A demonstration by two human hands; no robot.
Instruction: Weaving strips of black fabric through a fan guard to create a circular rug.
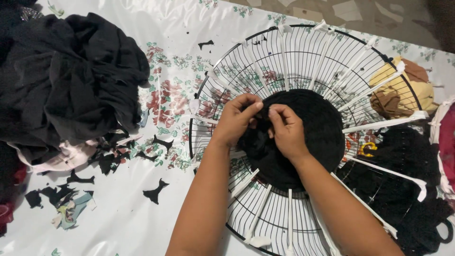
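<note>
Both my hands at centre of wire fan guard (265, 71): left hand (235, 118) and right hand (286, 130) pinching black woven cloth (317, 128); white strips (379, 124) radiating outward.

Black woven disc (313, 128) on black wire grille (265, 61) (white strips (379, 124) tied across), floral white sheet (170, 95), black clothes heap (71, 76), mustard cloth (403, 90)

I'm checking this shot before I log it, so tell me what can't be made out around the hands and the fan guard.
- Head view: what the fingertips pinch; left hand and right hand cover it against the black weave.
- Lower rim of the fan guard: cut off by the bottom edge and hidden by the forearms.
- Pink thing: cut off at the right edge.
- Dark pile: cut off at the left edge.
</note>
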